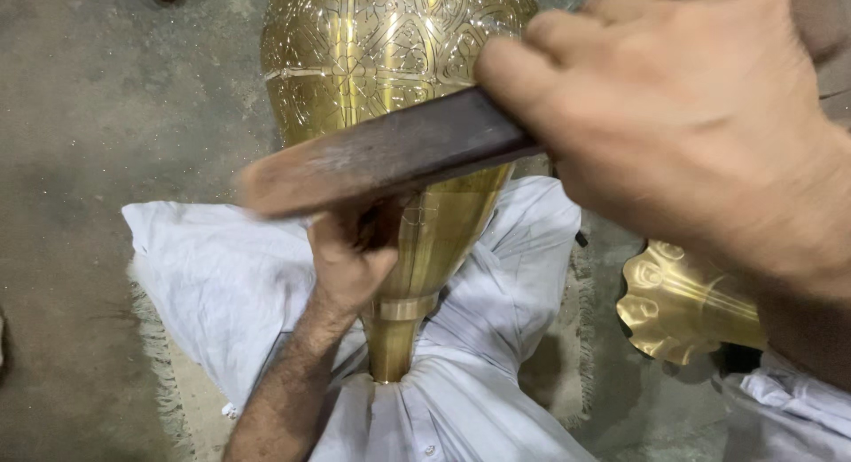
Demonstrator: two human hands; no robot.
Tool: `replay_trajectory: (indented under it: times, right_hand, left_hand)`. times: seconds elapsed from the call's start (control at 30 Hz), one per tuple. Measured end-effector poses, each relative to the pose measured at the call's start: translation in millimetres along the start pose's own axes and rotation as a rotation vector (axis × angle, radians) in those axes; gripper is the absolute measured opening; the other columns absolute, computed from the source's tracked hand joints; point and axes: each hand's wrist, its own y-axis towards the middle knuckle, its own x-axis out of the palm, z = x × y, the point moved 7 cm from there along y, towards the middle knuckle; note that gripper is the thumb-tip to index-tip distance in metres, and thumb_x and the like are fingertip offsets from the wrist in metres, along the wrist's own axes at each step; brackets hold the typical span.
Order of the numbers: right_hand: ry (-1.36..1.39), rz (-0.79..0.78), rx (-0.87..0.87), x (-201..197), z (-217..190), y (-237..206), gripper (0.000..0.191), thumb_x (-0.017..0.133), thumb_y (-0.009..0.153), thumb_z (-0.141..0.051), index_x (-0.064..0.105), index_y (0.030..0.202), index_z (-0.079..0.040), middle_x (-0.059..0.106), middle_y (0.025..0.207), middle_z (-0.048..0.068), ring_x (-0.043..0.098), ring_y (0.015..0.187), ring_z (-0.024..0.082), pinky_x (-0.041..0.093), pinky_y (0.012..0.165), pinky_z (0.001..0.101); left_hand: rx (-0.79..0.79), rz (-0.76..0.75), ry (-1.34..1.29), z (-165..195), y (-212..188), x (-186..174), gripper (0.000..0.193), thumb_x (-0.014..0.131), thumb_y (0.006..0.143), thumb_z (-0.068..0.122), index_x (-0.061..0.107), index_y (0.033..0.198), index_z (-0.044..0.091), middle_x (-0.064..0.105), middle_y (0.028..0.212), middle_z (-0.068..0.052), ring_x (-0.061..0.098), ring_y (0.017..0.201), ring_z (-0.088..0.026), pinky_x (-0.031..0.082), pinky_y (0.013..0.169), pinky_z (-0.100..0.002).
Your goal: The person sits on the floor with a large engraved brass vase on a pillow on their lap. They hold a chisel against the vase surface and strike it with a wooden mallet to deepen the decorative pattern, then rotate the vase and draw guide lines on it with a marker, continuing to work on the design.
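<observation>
Now my right hand grips the wooden mallet above the brass vase; my left hand, fingers pinched, steadies its plain, unengraved neck.

brass vase top cut off, wooden bar tip blurred, left hand fingertips hidden behind it

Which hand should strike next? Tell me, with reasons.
Probably the right hand: it grips the flat dark bar, raised across the engraved brass vase. The left hand is pressed against the vase's narrow neck, apparently steadying it or a small tool.
</observation>
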Motion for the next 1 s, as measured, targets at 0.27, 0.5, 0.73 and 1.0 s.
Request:
replay_trajectory:
  times: [0.27, 0.5, 0.73, 1.0]
  right_hand:
    - [0.383, 0.064, 0.136, 49.5, 28.2, -45.6, 0.048, 0.082, 0.069, -0.011, 0.06, 0.112, -0.005, 0.068, 0.088, 0.01, 0.071, 0.078, 0.031, 0.056, 0.068, 0.0426]
    - [0.772, 0.16, 0.496, 93.9, 38.5, -89.3, 0.037, 0.082, 0.088, -0.016, 0.055, 0.109, -0.002, 0.066, 0.085, 0.012, 0.071, 0.076, 0.024, 0.054, 0.065, 0.0373]
    - [1.224, 0.231, 0.748, 214.6, -6.1, -147.6, 0.03, 0.08, 0.092, -0.012, 0.06, 0.112, -0.004, 0.065, 0.085, 0.003, 0.065, 0.073, 0.012, 0.055, 0.064, 0.0275]
    - [1.784, 0.454, 1.103, 307.7, -149.7, -177.1, 0.041, 0.08, 0.09, -0.004, 0.057, 0.124, 0.001, 0.062, 0.097, -0.001, 0.059, 0.085, 0.006, 0.052, 0.075, 0.0221]
  left_hand:
    - [0.233, -0.185, -0.072, 31.8, 25.6, -7.8, 0.044, 0.068, 0.095, -0.007, 0.054, 0.136, 0.004, 0.074, 0.117, -0.01, 0.077, 0.106, -0.021, 0.066, 0.092, -0.032]
    - [0.229, -0.409, 0.076, 34.8, 45.6, -3.2, 0.05, 0.072, 0.095, 0.003, 0.054, 0.141, 0.006, 0.076, 0.113, -0.013, 0.078, 0.102, -0.024, 0.064, 0.087, -0.033]
    - [0.233, -0.42, -0.135, 32.9, 64.3, -2.4, 0.048, 0.066, 0.108, 0.011, 0.045, 0.151, 0.008, 0.075, 0.121, -0.013, 0.079, 0.106, -0.022, 0.065, 0.09, -0.038]
    - [0.529, -0.928, 0.175, 69.7, 80.5, 23.6, 0.048, 0.068, 0.099, 0.014, 0.053, 0.144, 0.019, 0.078, 0.115, -0.008, 0.078, 0.09, -0.019, 0.065, 0.083, -0.035]
